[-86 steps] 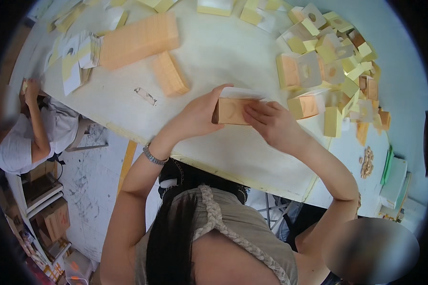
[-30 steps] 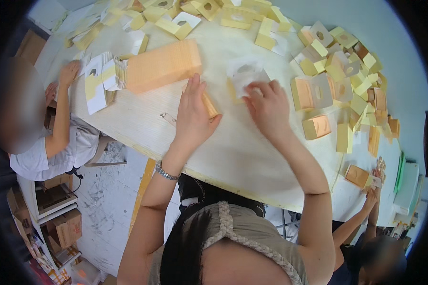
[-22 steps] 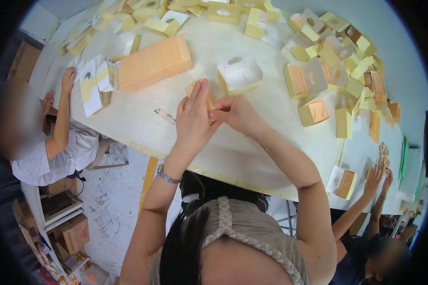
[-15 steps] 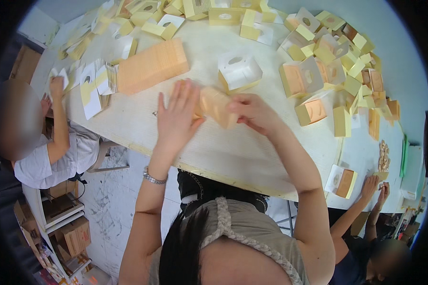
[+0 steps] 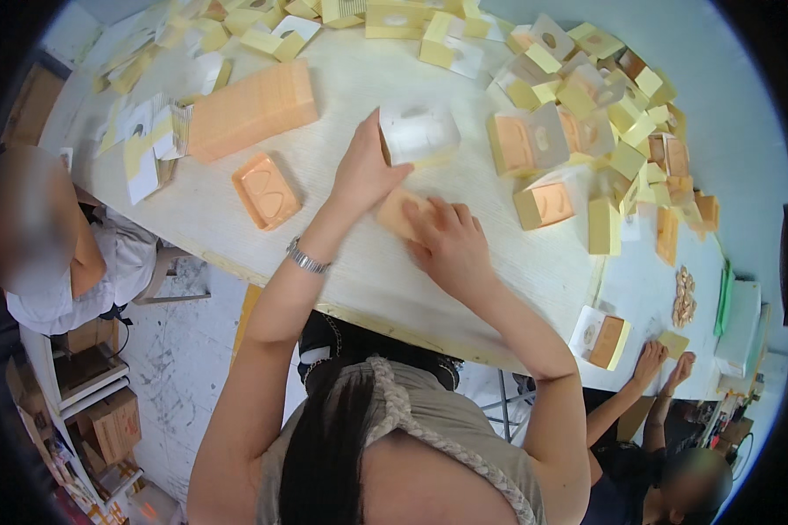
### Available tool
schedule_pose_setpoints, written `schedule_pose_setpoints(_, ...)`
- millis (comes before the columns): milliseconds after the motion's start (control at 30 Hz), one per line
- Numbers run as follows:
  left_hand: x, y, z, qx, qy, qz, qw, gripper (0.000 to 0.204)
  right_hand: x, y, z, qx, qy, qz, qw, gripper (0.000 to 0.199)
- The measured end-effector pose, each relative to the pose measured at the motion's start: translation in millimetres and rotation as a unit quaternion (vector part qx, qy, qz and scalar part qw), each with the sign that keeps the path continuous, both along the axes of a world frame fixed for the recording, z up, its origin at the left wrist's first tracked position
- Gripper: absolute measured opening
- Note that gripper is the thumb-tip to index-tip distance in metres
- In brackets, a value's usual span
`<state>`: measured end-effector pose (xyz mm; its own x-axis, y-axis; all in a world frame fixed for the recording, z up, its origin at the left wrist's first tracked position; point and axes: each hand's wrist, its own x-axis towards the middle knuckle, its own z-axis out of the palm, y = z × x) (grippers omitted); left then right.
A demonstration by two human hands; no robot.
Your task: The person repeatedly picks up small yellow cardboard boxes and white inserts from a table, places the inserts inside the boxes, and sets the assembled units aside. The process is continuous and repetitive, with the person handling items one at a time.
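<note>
My left hand grips the near left side of a small box, white inside and blurred by motion, with its thumb along the near edge. Just below the box, my right hand holds a peach-coloured moulded tray, its fingers wrapped over the right end. Another peach tray with shaped hollows lies face up on the table, left of my left forearm. Behind it rests a long stack of nested peach trays.
Flat yellow-and-white cartons lie left of the stack. Many folded yellow boxes crowd the table's far right, some with peach trays inside. Co-workers sit at both sides; one's hands are at the right, near small gold pieces.
My left hand has left the trays and taken hold of the white-lined box. One peach tray now lies on the table at the left; the other stays in my right hand.
</note>
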<state>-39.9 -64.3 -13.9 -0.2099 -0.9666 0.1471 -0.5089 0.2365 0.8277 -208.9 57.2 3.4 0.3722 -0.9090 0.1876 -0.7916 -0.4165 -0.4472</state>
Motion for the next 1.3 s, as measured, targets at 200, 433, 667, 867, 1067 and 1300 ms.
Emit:
schedule_pose_setpoints(200,39,45,7,0.051,-0.007,-0.080,0.995,0.091,-15,-31,61,-0.163,0.126,0.087,0.975,0.047)
schedule_pose_setpoints(433,42,47,3,0.078,0.040,-0.120,0.989,0.090,-7,-54,27,-0.065,0.091,0.151,0.982,0.039)
schedule_pose_setpoints(667,43,48,8,0.062,0.005,-0.112,0.992,0.086,-23,-53,45,-0.110,0.120,0.188,0.969,0.033)
schedule_pose_setpoints(867,41,47,6,0.002,-0.049,-0.092,0.995,0.085,-25,-51,26,-0.144,0.095,0.183,0.968,0.035)
schedule_pose_setpoints(1067,43,47,2,0.004,-0.047,-0.088,0.995,0.084,-24,-51,18,-0.159,0.104,0.201,0.961,0.035)
schedule_pose_setpoints(1300,40,50,8,0.025,-0.042,-0.098,0.994,0.082,-35,-48,42,-0.152,0.160,0.225,0.949,0.031)
